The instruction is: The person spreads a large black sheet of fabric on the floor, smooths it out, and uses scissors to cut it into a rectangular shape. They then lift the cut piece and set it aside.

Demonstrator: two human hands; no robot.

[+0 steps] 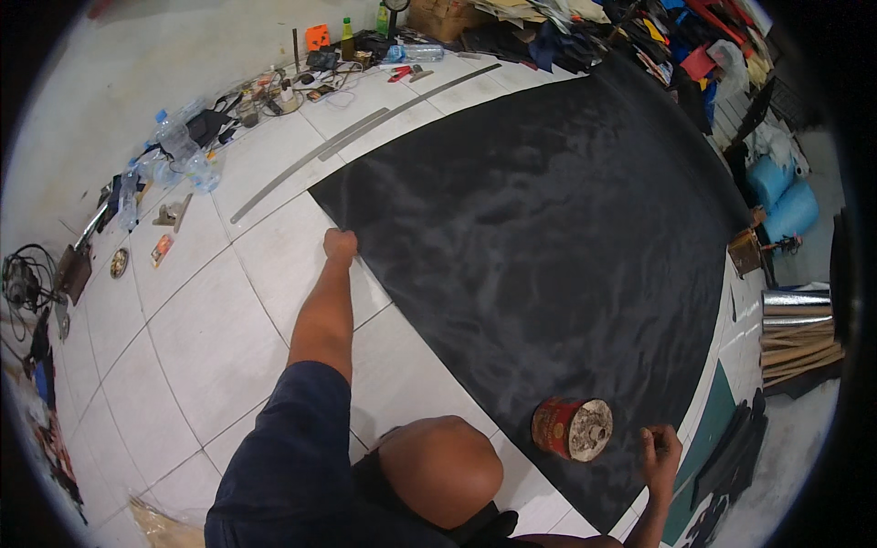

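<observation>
A large sheet of black fabric (539,228) is spread over the white tiled floor, with slight ripples and a sheen. At its left edge, close to the far left corner, my left hand (341,245) is closed on the border of the fabric. My right hand (660,454) is at the near right edge of the sheet, fingers curled in; what is between them is hidden. A round red tin (559,426) with a stained, whitish top stands on the fabric, a little left of my right hand. My bent knee (448,470) shows at the bottom.
Two long metal rulers (301,178) lie beyond the sheet's far left edge. Plastic bottles (175,137), clips and small tools line the left wall. Piled materials (658,46) fill the far right. A green mat (708,438) and dark scraps lie right; rolls (799,342) stand beyond.
</observation>
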